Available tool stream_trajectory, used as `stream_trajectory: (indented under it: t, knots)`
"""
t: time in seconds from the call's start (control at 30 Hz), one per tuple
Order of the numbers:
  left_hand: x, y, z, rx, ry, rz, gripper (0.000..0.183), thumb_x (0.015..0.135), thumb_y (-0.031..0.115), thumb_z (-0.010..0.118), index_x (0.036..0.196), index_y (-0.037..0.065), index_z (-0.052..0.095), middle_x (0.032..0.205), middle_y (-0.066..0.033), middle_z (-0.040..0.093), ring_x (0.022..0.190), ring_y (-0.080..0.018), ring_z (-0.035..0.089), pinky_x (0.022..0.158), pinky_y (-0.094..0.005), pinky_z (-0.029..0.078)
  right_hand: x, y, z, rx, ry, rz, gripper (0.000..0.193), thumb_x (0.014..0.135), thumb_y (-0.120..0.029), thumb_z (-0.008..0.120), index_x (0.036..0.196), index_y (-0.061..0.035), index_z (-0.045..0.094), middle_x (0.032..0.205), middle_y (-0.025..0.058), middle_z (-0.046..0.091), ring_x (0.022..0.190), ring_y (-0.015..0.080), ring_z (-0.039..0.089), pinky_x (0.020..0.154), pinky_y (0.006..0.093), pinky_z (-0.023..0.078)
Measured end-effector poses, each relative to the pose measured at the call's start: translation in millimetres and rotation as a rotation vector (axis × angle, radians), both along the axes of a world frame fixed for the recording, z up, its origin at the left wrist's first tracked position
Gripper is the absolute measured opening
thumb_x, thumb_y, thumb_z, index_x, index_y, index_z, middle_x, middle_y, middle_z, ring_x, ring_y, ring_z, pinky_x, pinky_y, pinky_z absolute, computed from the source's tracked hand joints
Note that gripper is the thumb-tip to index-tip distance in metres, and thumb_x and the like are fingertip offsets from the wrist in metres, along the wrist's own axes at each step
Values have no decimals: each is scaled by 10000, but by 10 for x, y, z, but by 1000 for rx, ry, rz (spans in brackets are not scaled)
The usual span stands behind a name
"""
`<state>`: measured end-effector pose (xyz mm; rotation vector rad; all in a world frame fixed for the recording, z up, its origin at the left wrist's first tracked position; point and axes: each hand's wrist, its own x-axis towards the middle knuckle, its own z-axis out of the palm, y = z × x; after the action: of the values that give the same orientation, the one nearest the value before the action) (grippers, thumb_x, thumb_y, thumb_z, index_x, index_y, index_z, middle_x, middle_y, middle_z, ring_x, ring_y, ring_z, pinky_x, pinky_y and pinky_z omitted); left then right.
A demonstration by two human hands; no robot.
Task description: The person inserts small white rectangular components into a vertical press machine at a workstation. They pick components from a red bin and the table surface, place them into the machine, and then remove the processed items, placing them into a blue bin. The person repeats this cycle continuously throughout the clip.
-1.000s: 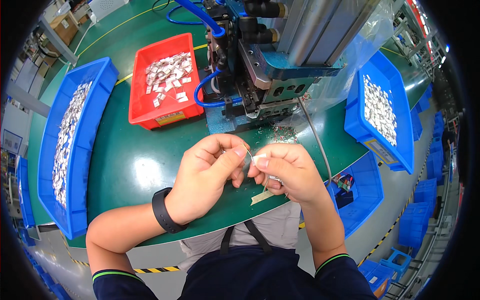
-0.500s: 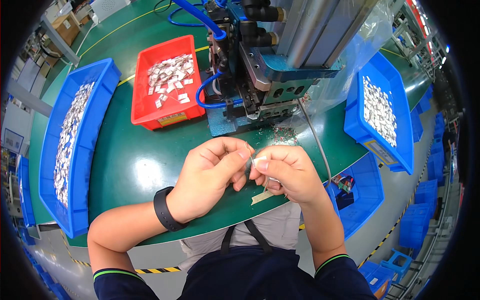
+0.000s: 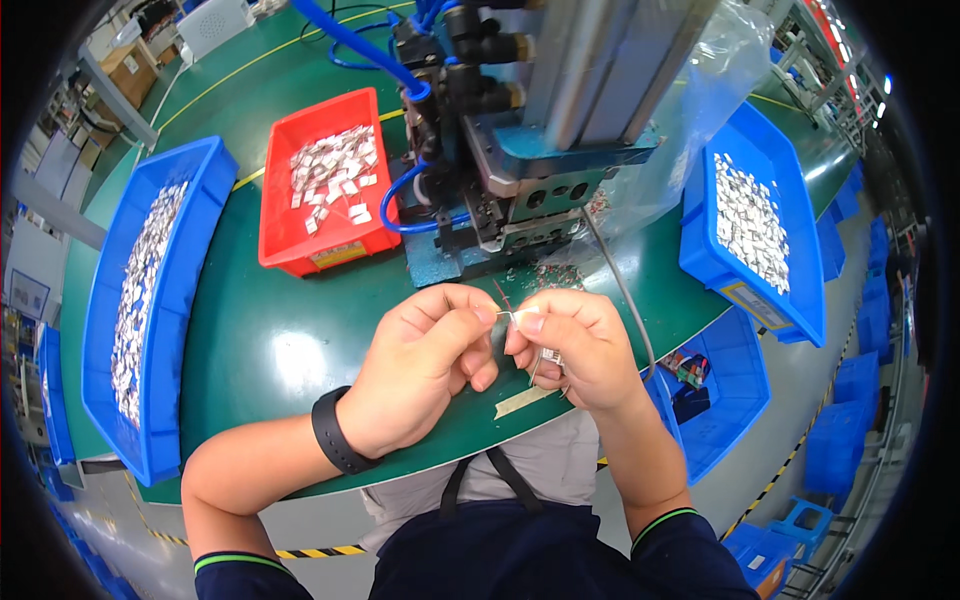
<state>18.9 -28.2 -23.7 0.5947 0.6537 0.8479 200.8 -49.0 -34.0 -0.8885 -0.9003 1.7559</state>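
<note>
In front of the machine, my two hands meet over the green table. Between thumb and forefinger, my right hand (image 3: pixel 585 345) pinches a small white block (image 3: pixel 523 316) with thin wire leads. Another small whitish part (image 3: pixel 549 355) with leads is tucked under its curled fingers, partly hidden. My left hand (image 3: pixel 415 365) is closed in a pinch on a thin wire lead (image 3: pixel 503 313) that runs across to the white block. A darker reddish lead (image 3: pixel 501 292) sticks up between the hands. A black band circles my left wrist.
A bench press machine (image 3: pixel 540 190) with blue air hoses stands just beyond my hands. Scraps lie at its base. A red bin (image 3: pixel 330 250) and blue bins (image 3: pixel 165 330) (image 3: pixel 705 240) hold many white parts. A grey cable (image 3: pixel 625 280) and tape strip (image 3: pixel 522 402) are near my right hand.
My left fingertips now pinch a lead stretched toward the white block. A part has come into sight under my right fingers. The whole view has shifted slightly.
</note>
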Motion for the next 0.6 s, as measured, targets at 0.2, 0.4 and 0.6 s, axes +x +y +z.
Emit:
stream_trajectory:
  t: [0.2, 0.4, 0.6]
  knots:
    - [322, 66, 59, -110, -36, 12, 99, 944, 139, 569, 994, 54, 575, 730, -11, 483, 612, -114, 448, 564, -279, 383, 130, 105, 115, -46, -35, -235, 202, 897, -141, 558, 777, 11, 615, 619, 35, 556, 413, 17, 345, 364, 195, 225]
    - [456, 110, 10, -46, -18, 73, 123, 949, 161, 578, 1023, 63, 587, 727, 2, 476, 593, -85, 413, 555, -259, 373, 126, 186, 166, -58, -49, -328, 215, 887, -147, 568, 741, 3, 617, 603, 33, 550, 400, 26, 346, 352, 202, 220]
    - [465, 120, 27, -59, -1, 109, 164, 943, 161, 595, 1045, 32, 593, 698, 14, 479, 586, -67, 414, 536, -245, 378, 45, 192, 156, -21, -40, -377, 219, 891, -145, 572, 738, 3, 623, 605, 27, 553, 422, 23, 380, 367, 192, 251]
